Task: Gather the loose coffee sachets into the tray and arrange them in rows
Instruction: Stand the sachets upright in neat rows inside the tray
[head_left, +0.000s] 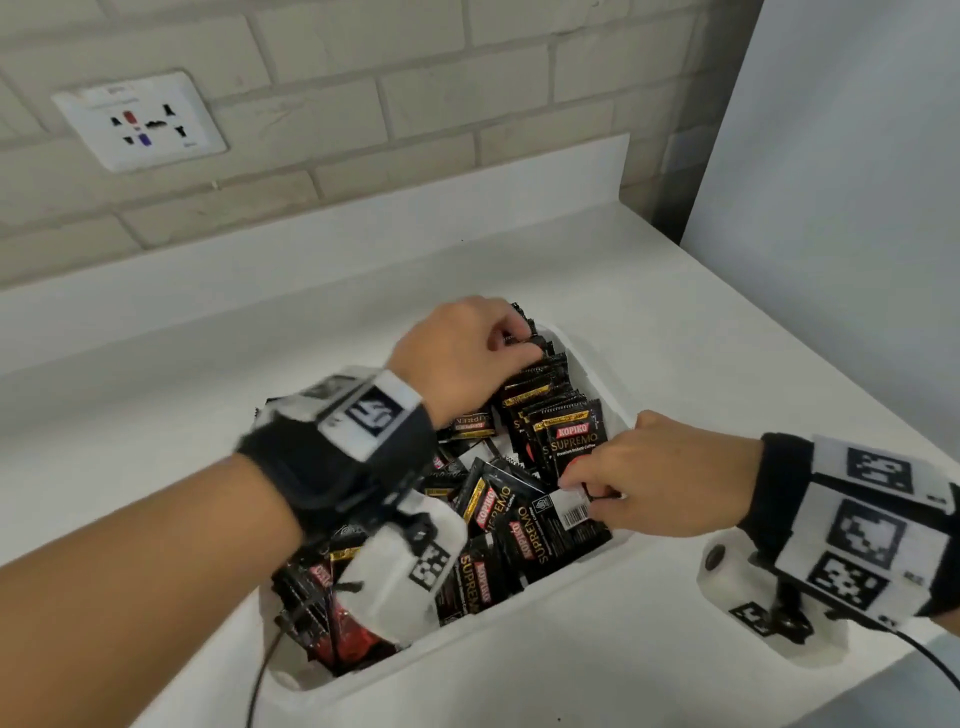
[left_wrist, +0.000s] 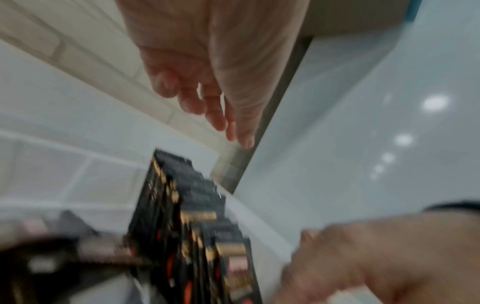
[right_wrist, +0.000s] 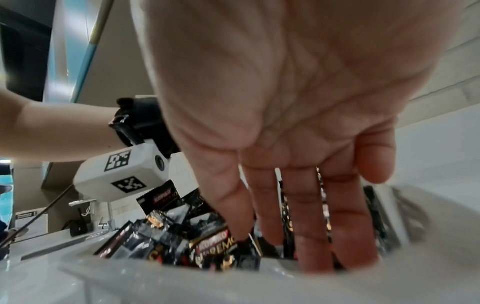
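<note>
Left hand (head_left: 462, 353) grip clamped on upright sachets (head_left: 550, 415); right hand (head_left: 660, 483) grip pinches a loose sachet (head_left: 556, 525).

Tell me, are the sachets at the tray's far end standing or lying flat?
Standing: the far-end sachets stand on edge in a row inside the tray.

Black sachets (head_left: 550, 519) (some upright) fill white tray (head_left: 582, 571).
</note>
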